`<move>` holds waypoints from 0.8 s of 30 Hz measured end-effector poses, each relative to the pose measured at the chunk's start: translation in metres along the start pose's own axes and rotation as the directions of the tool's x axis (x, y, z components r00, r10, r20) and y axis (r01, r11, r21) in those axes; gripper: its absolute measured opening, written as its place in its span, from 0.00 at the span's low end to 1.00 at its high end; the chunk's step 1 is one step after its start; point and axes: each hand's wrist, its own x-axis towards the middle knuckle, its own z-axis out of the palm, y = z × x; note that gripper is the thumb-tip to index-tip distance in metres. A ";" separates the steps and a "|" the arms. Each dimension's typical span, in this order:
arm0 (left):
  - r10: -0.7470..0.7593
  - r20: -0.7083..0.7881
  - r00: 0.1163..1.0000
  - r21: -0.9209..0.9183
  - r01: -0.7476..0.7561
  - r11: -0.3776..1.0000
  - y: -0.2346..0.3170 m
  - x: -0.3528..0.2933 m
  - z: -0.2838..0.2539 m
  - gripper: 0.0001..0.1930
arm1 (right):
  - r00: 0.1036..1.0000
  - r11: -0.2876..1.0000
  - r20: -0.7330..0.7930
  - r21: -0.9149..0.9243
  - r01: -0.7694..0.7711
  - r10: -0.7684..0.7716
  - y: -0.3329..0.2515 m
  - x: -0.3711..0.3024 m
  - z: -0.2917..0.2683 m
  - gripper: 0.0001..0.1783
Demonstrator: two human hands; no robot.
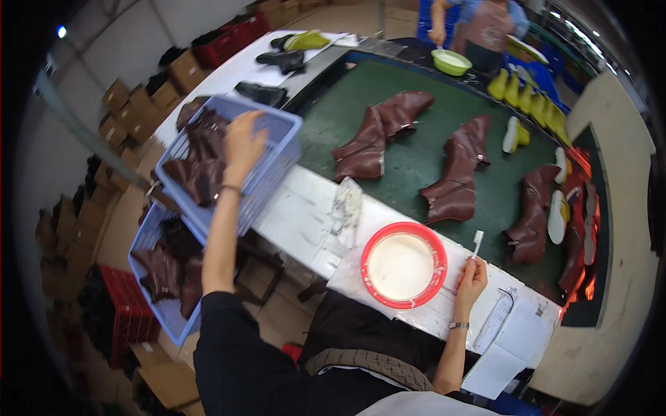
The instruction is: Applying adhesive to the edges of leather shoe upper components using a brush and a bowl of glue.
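My left hand (244,145) reaches over the upper blue plastic basket (277,125), beside the brown ankle boots (201,149) inside it. Its fingers look loosely spread and slightly bent, and I see nothing held in them. At the table edge, my right hand (472,279) grips a white toothbrush (478,243) by the handle, bristle end up. Just left of that hand stands a red-rimmed bowl (444,267) of creamy white liquid. Several brown ankle boots (451,170) lie on their sides across the green belt (416,149).
A second blue basket (149,305) with boots sits lower left. A stained cloth (347,211) and white papers (503,347) lie on the white ledge (298,215). Across the belt, a co-worker's hand (437,36) is at a green bowl (451,64), near yellow-green shoe forms (527,100).
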 end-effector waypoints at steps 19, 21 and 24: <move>-0.288 -0.370 0.884 -0.144 0.251 0.957 -0.081 -0.054 -0.110 0.27 | 1.000 0.997 0.011 -0.079 -0.006 0.007 0.003 -0.001 0.005 0.09; -0.190 -0.349 0.918 -0.238 0.109 0.965 0.001 -0.060 -0.152 0.30 | 1.000 0.996 -0.019 -0.090 -0.010 0.008 0.002 0.000 0.005 0.09; -0.007 -0.251 0.968 -0.348 -0.083 0.934 0.079 -0.097 -0.179 0.33 | 1.000 0.997 0.005 -0.075 -0.012 0.012 0.002 0.000 0.008 0.09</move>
